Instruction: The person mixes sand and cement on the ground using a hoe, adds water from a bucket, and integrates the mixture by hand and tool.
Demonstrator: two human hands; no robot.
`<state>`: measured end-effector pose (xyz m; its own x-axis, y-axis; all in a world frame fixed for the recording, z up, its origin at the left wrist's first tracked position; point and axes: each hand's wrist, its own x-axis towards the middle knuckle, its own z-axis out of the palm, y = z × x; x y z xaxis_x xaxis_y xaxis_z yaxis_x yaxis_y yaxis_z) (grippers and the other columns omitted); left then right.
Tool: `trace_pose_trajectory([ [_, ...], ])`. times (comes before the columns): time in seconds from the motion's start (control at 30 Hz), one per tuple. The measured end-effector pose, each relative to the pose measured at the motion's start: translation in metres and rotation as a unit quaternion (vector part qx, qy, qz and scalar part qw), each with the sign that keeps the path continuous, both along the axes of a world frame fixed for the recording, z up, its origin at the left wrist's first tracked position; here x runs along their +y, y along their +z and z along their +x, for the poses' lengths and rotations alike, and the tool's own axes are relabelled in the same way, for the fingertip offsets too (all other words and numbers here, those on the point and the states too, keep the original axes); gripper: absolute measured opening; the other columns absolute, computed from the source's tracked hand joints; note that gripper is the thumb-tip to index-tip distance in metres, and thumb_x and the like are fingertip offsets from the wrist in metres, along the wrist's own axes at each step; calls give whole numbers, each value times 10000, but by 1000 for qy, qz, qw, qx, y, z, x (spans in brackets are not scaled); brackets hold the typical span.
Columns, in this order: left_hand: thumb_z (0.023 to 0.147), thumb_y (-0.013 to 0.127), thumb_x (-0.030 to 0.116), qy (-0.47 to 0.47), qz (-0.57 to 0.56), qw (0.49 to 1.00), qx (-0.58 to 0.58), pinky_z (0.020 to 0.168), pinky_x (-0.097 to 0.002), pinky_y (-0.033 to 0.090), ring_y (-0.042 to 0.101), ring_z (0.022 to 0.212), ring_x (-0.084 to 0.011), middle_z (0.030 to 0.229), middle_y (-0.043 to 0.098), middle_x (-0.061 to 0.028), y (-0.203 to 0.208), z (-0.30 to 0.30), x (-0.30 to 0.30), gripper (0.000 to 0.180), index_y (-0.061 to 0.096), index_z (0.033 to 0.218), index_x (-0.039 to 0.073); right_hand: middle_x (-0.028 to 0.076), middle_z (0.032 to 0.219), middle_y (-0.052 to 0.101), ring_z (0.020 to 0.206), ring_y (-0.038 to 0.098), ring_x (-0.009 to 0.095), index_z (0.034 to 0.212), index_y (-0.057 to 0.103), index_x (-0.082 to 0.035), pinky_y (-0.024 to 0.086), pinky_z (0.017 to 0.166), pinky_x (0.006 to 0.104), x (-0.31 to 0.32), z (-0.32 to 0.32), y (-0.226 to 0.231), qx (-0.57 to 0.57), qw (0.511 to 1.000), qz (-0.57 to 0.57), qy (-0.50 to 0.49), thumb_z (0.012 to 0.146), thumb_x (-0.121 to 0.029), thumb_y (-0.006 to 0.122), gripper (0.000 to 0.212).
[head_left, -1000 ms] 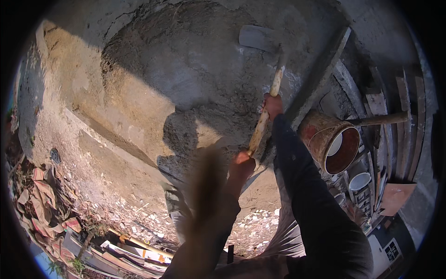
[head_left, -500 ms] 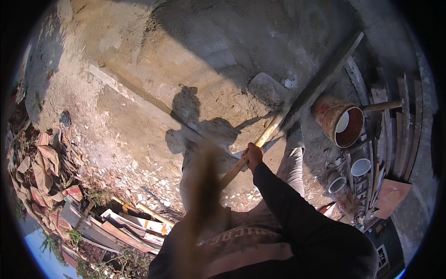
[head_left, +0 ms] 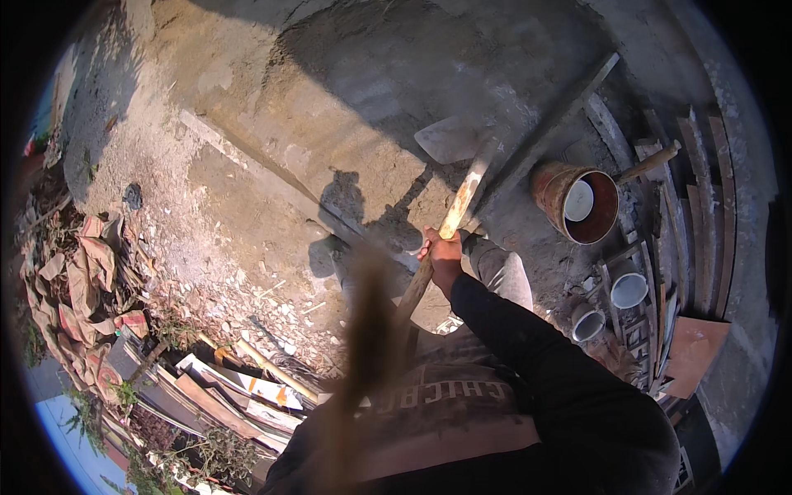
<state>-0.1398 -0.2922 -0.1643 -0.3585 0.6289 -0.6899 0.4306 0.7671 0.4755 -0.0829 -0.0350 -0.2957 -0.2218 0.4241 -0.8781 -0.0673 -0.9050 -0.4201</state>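
Observation:
My right hand [head_left: 442, 250] is wrapped around a long pale wooden tool handle [head_left: 464, 198], which slants up and to the right in front of my legs. Its far end blurs over damp grey-brown mortar [head_left: 371, 91]. Beside that end shows a smooth grey, round-edged patch [head_left: 445, 140]; whether it is the tool's blade, I cannot tell. The handle's near part runs behind a large brown blur [head_left: 367, 330] close to the camera. My left hand does not show.
Straight boards [head_left: 561, 124] [head_left: 247, 161] border the mortar. At right stand a rusty bucket [head_left: 549, 194] with a white container inside, two smaller pails [head_left: 629, 290] [head_left: 587, 323] and stacked planks [head_left: 701, 214]. Rubble [head_left: 272, 305], torn sacks [head_left: 91, 272] and scrap wood [head_left: 206, 404] lie left.
The handle has moved farther forward over the mortar, with my right hand still around it. The whole view has shifted slightly, and my right foot appears drawn closer.

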Motion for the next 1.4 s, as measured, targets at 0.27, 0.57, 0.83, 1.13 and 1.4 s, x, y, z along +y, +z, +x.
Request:
trace_pose_trajectory([
  [0.27, 866, 703, 267, 122, -211, 959, -147, 698, -528, 552, 691, 845, -462, 939, 690, -289, 95, 27, -21, 383, 601, 1122, 1, 61, 719, 517, 520, 564, 186, 1020, 415, -79, 504, 439, 372, -116, 24, 13, -118, 985, -99, 72, 878, -120, 635, 265],
  [0.57, 842, 691, 253, 145, -207, 963, -96, 790, -492, 528, 684, 942, -431, 949, 699, -259, -191, 27, -70, 426, 620, 1196, 27, 68, 653, 522, 449, 539, 208, 1028, 467, -63, 495, 426, 369, -117, -26, -221, -312, 935, 13, 166, 853, -104, 640, 249],
  [0.83, 828, 719, 284, 278, -124, 932, -195, 671, -490, 523, 693, 774, -398, 807, 683, -224, -230, 73, -85, 347, 624, 1059, 43, 56, 659, 537, 457, 557, 170, 999, 432, -91, 483, 426, 346, -106, -5, -230, -306, 927, 76, 203, 851, -113, 659, 272],
  [1.13, 874, 750, 258, 448, -3, 875, -183, 555, -383, 484, 636, 614, -201, 687, 635, -85, -187, 82, -22, 294, 611, 895, -1, 83, 741, 580, 648, 639, 140, 1074, 415, -9, 538, 552, 293, -72, -107, -98, -31, 916, 182, 356, 935, -82, 615, 255],
  [1.4, 897, 619, 136, 710, -104, 502, -482, 440, -316, 407, 452, 458, -152, 645, 466, -31, -140, 140, 113, 146, 495, 872, 64, 226, 713, 656, 712, 696, 335, 1064, 523, 87, 555, 639, 443, -58, -18, -256, -228, 671, 141, 691, 865, -175, 614, 341],
])
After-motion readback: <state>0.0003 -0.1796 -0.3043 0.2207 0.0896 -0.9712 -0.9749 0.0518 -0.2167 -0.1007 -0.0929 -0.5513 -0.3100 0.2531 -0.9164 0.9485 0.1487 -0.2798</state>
